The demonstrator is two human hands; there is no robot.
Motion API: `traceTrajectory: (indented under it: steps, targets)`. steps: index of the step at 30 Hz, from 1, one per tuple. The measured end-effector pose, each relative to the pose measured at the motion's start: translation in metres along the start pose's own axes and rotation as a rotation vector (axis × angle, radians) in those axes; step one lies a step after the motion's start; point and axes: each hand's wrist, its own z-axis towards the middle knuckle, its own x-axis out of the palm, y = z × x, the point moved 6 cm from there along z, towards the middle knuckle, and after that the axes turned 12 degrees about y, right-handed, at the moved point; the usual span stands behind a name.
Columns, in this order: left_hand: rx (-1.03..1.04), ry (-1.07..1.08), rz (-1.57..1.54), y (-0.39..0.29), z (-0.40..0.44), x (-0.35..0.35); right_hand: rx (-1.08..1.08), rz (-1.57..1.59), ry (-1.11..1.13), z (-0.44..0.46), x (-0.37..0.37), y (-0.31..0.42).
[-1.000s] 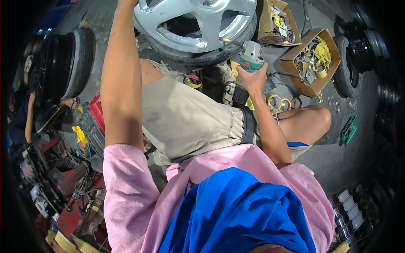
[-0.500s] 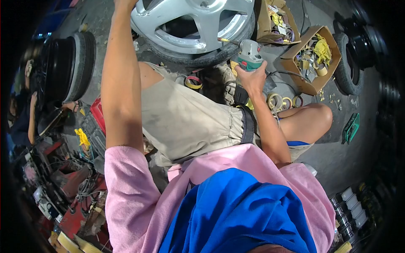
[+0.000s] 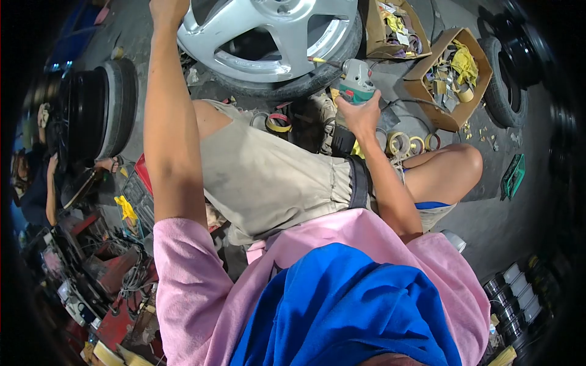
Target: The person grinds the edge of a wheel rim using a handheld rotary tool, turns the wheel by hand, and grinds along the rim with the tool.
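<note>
A silver alloy wheel [image 3: 268,43] lies face up, its dark tyre [image 3: 268,90] showing along the near side. At its upper left is my left hand [image 3: 170,11], cut off by the top edge; its fingers do not show. My right hand [image 3: 360,114] is wrapped round a corded teal-and-grey power tool [image 3: 356,79] to the right of the wheel. From the tool a thin shaft with a yellowish tip [image 3: 316,60] points left over the wheel's near right spoke. Whether the tip touches the metal I cannot tell.
Two cardboard boxes [image 3: 450,79] hold scraps and a yellow cloth. Tape rolls [image 3: 400,143] lie beside my leg, a green tray [image 3: 514,177] farther right. Tyres stand on both sides. A person's arm [image 3: 52,189] shows at left, above cluttered red equipment [image 3: 116,320].
The view has shifted slightly, so the wheel and both hands sit a little further left. My right hand still grips the power tool with its tip over the same spoke.
</note>
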Motion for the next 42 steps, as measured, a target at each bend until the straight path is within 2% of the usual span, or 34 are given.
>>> traceTrajectory:
  steps: [2, 9, 14, 15, 18, 22, 25, 27, 31, 35, 42]
  targets:
    - [0.046, -0.014, 0.032, 0.004, 0.002, 0.001, 0.055, 0.024, 0.033, -0.001, 0.001, -0.001]
    - [0.059, 0.012, 0.014, 0.002, 0.001, -0.005, 0.044, -0.016, 0.025, 0.007, -0.003, 0.004]
    - [-0.004, 0.025, -0.029, -0.002, -0.003, -0.005, 0.060, 0.066, 0.030, 0.004, -0.001, 0.001]
    - [-0.072, 0.151, 0.218, 0.058, 0.030, 0.011, 0.066, 0.071, 0.023, 0.007, -0.002, 0.000]
    - [-0.070, 0.092, 0.152, 0.038, 0.017, 0.005, 0.098, 0.050, -0.002, 0.011, -0.008, -0.002]
    - [-0.086, 0.086, 0.130, 0.036, 0.016, 0.002, 0.055, 0.039, 0.096, 0.006, 0.003, -0.002]
    - [-0.067, 0.073, 0.140, 0.034, 0.016, 0.004, 0.051, 0.089, 0.048, 0.013, 0.010, -0.011]
    - [-0.068, 0.077, 0.112, 0.029, 0.014, 0.004, 0.064, 0.063, -0.079, 0.017, 0.004, -0.011]
    - [-0.032, 0.069, -0.059, -0.016, -0.009, -0.009, 0.107, -0.003, -0.053, 0.020, -0.008, -0.010]
    - [0.059, 0.009, 0.073, 0.005, 0.002, -0.003, 0.030, 0.008, 0.004, 0.008, -0.013, 0.000]
    - [0.039, 0.033, 0.028, -0.005, -0.001, -0.005, 0.000, -0.027, 0.001, 0.009, -0.017, -0.001]
